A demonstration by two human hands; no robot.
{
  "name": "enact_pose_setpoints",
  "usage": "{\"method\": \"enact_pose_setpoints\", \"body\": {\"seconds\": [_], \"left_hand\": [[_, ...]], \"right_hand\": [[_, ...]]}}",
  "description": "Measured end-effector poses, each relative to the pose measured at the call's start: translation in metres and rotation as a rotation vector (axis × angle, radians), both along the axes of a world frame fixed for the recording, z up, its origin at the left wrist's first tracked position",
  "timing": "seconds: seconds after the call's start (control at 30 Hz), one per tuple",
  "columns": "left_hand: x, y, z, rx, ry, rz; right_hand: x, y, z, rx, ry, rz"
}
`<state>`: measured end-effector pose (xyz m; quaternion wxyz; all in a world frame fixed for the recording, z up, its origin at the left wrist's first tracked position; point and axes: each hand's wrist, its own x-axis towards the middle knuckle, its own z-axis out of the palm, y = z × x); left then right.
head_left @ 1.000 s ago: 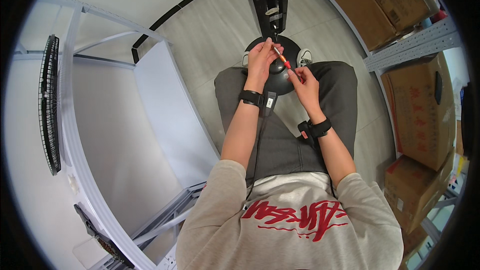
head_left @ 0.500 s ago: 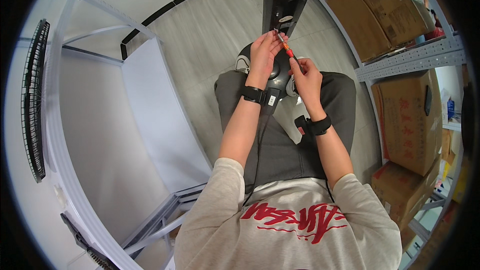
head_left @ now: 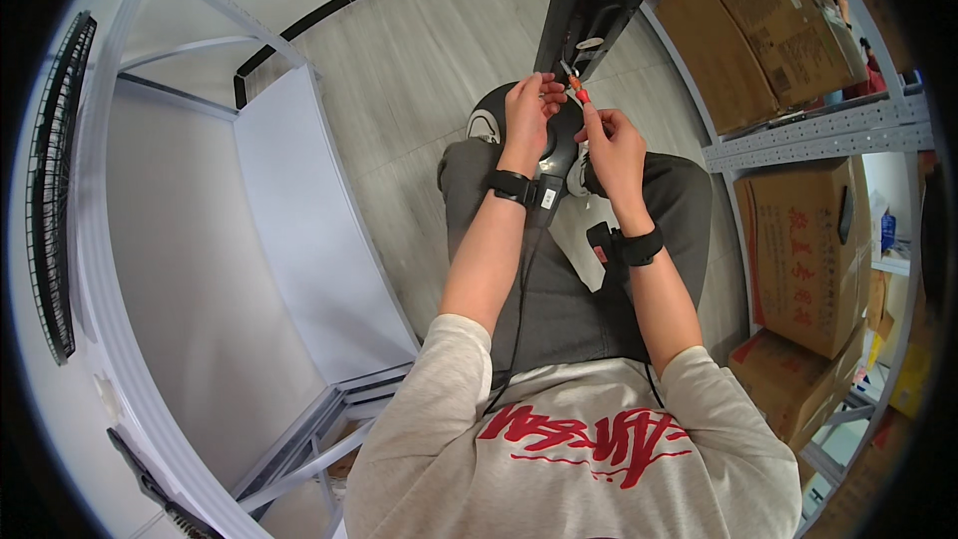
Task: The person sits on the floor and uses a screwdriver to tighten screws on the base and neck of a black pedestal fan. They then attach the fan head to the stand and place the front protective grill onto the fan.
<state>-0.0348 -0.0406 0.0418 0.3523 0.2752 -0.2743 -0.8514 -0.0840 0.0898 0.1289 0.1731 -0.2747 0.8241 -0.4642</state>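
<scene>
My right hand point(head_left: 614, 145) grips a slim red-and-orange screwdriver point(head_left: 581, 93), its metal end tilted up and away toward a tall black column point(head_left: 599, 10). My left hand point(head_left: 529, 115) is beside the screwdriver's far end, palm turned inward. Its fingers are loosely curled and apart, and I make out nothing in them. The column has a glossy dark face with a pale oval mark low on it. Below my hands, between my shoes, lies a round black base point(head_left: 562, 155), partly covered by my left hand and wrist.
A white metal shelf point(head_left: 289, 190) stands at left, with a black wire fan guard point(head_left: 58, 190) beyond it. At right, cardboard boxes point(head_left: 803, 250) fill a perforated metal rack point(head_left: 828, 135). Grey floor point(head_left: 399, 70) lies ahead. A dark cable point(head_left: 519, 309) runs over my lap.
The screwdriver's tip and my left fingers have come apart slightly. Both hands sit a little lower in view, and the column appears shifted right and more tilted as the view moved.
</scene>
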Motion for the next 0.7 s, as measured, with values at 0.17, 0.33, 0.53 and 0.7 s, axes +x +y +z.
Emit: {"method": "enact_pose_setpoints", "body": {"seconds": [0.17,0.33,0.53,0.7], "left_hand": [[0.002,-0.001,-0.007,0.015,-0.007,0.050],[0.000,0.001,-0.007,0.015,-0.037,0.075],[0.004,0.005,0.001,-0.012,-0.021,0.050],[0.002,0.004,0.003,-0.025,-0.018,-0.031]], "right_hand": [[-0.007,-0.001,-0.001,0.070,-0.220,0.044],[-0.005,0.002,-0.028,-0.088,-0.021,-0.012],[-0.003,0.002,-0.013,-0.111,-0.407,0.041],[0.000,0.004,-0.023,-0.169,-0.314,0.015]]}}
